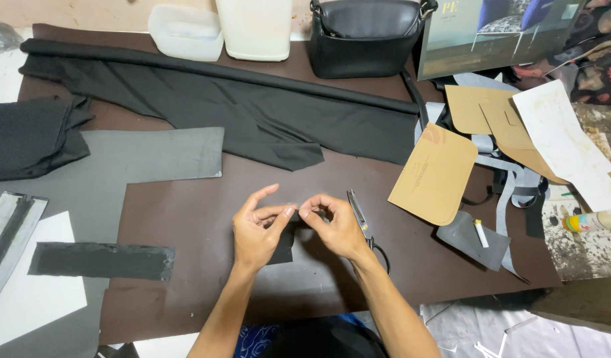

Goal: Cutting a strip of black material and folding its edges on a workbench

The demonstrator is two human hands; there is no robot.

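Observation:
My left hand (256, 229) and my right hand (335, 225) meet over the brown table (186, 219), fingertips pinched together on a small piece of black fabric (283, 246) that hangs down between them. Both thumbs and forefingers grip its top edge. A pair of scissors (362, 222) lies on the table just right of my right hand, blades pointing away from me.
A long black cloth (239, 106) lies across the back. Grey fabric (146, 156) and a dark strip (103, 260) are at the left. Tan paper patterns (435, 176), grey scraps and white chalk (481, 233) lie at the right. A black handbag (365, 36) and plastic containers (186, 30) stand behind.

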